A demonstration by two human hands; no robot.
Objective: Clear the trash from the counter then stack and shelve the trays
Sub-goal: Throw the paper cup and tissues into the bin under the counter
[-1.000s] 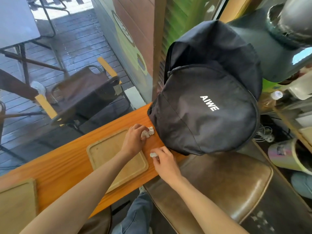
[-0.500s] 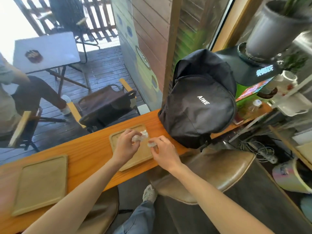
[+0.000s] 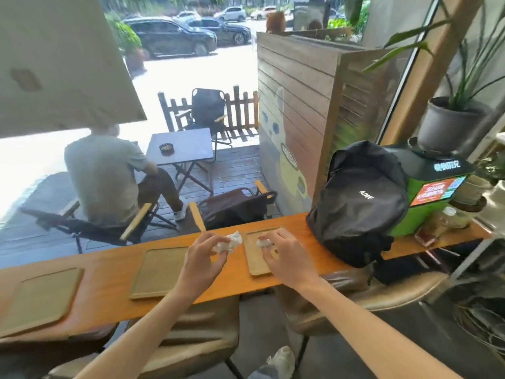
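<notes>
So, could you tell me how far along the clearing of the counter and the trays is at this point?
Early stage. In hand: the left hand holds a crumpled tissue, and the right hand pinches a smaller paper scrap; no other trash shows on the counter. Left: binning the paper, then stacking and shelving the three trays, left, middle and right, which lie apart.

backpack (image 3: 360,203) blocks counter's (image 3: 114,272) right end

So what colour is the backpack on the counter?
Black backpack, with small white lettering; head view.
</notes>
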